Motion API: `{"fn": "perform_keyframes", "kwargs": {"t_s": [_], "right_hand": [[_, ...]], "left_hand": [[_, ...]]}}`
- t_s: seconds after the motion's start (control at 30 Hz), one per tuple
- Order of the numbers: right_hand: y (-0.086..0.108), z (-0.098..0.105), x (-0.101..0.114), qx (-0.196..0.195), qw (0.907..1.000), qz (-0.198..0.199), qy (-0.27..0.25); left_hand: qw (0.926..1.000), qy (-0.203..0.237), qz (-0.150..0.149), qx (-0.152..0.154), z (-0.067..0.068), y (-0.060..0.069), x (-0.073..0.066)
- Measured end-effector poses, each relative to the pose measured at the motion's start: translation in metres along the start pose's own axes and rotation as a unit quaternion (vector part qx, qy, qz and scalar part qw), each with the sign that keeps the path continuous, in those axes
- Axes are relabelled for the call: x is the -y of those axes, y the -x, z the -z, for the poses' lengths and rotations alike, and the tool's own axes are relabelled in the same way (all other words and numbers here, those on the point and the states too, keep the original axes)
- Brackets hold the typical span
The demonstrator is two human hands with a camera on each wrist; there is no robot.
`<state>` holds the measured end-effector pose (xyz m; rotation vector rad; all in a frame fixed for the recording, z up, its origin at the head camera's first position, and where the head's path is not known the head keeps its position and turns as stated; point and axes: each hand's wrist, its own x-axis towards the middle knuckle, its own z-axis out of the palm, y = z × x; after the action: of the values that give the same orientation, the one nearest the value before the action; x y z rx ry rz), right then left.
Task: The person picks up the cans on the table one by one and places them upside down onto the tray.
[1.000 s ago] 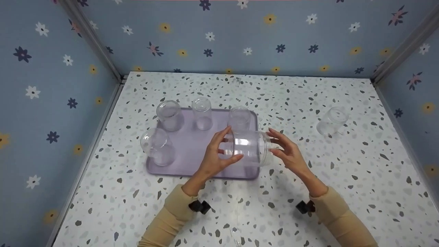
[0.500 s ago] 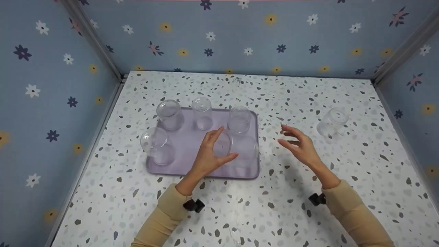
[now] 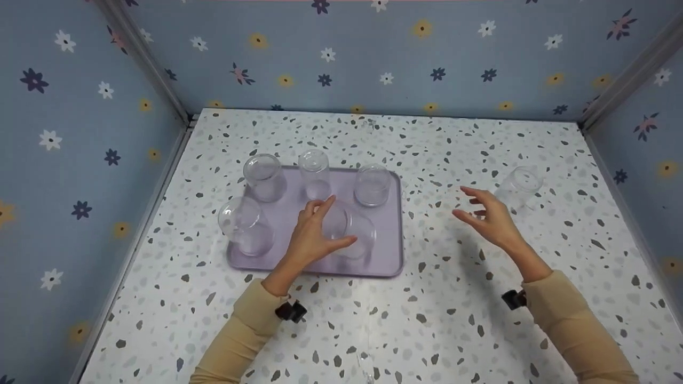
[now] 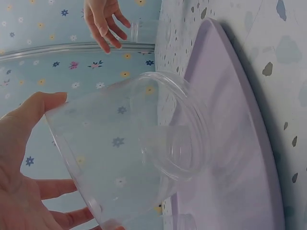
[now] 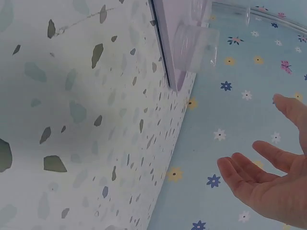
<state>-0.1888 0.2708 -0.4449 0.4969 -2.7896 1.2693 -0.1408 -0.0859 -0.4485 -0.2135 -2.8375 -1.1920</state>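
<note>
My left hand [image 3: 312, 234] grips a large clear jar [image 3: 360, 234] by its base end, above the front of the lilac tray [image 3: 392, 256]. In the left wrist view the jar [image 4: 110, 153] is tilted, its ringed mouth turned down towards the tray; whether the mouth touches it I cannot tell. My right hand [image 3: 493, 218] is raised over the table with fingers relaxed and apart, holding nothing. Close beyond that hand, a clear jar [image 3: 523, 182] stands upside down on the table, partly hidden by the fingers.
Along the tray's back stand three clear upturned jars: a wide one [image 3: 265, 178], a narrow one [image 3: 316, 176] and a short one [image 3: 373, 185]. Another clear jar [image 3: 245, 226] stands at the tray's left front. Flowered walls [image 3: 373, 58] enclose the speckled table [image 3: 421, 330].
My right hand has let go of the held jar and moved right towards the jar on the table. My left hand has tipped that jar mouth-down and shifted left over the tray.
</note>
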Motion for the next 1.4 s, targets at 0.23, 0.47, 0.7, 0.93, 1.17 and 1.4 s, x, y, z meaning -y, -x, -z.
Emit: {"fn": "perform_keyframes", "kwargs": {"t_s": [0.23,0.47,0.7,0.93,1.17,1.4], "right_hand": [[-0.005,0.015,-0.008,0.001,0.9984,-0.003,0.057],[-0.011,0.032,-0.009,0.000,0.9942,-0.012,0.107],[-0.020,0.050,-0.009,-0.002,0.9890,-0.022,0.146],[-0.027,0.062,-0.014,0.022,0.9823,-0.060,0.176],[-0.033,0.069,-0.021,0.037,0.9775,-0.085,0.190],[-0.041,0.072,-0.028,0.044,0.9718,-0.122,0.197]], "left_hand": [[0.9984,-0.053,0.002,0.021,0.006,-0.003,0.004],[0.9938,-0.096,0.014,0.053,0.010,-0.007,0.006],[0.9891,-0.124,0.022,0.077,0.016,-0.012,0.006],[0.9823,-0.156,0.023,0.102,0.019,-0.018,0.008],[0.9791,-0.163,0.023,0.119,0.021,-0.022,0.011],[0.9769,-0.169,0.027,0.128,0.021,-0.026,0.012]]}}
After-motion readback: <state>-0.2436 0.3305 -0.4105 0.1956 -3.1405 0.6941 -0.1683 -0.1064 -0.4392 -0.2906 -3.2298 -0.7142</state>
